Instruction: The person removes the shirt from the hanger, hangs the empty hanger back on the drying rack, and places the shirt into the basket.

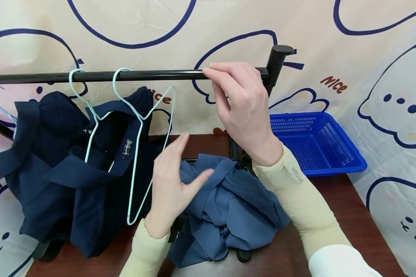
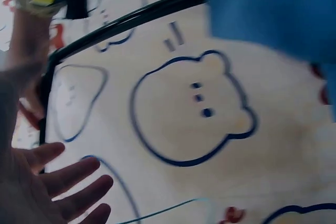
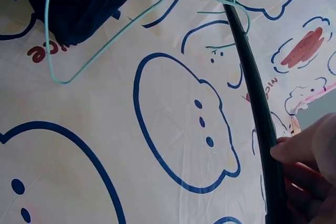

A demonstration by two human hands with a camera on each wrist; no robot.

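Near the right end of the black clothes rail (image 1: pixel 166 75), my right hand (image 1: pixel 244 104) holds the bar; in the right wrist view the thumb (image 3: pixel 286 150) lies against it, with fingers behind. Below, my left hand (image 1: pixel 173 181) is held up with fingers straight and thumb spread, holding nothing. Just left of it a bare mint-green wire hanger (image 1: pixel 134 165) hangs from the rail. A second mint hanger (image 1: pixel 90 134) hooks over the rail inside a dark navy collared garment (image 1: pixel 59 173). Under my hands, a crumpled slate-blue garment (image 1: pixel 228 211) lies on the table.
A blue plastic basket (image 1: pixel 332 171) with perforated sides stands on the brown table (image 1: pixel 353 211) at the right. The rail ends in a black upright post (image 1: pixel 276 63). Behind everything hangs a cream curtain (image 1: pixel 235 23) with cartoon drawings.
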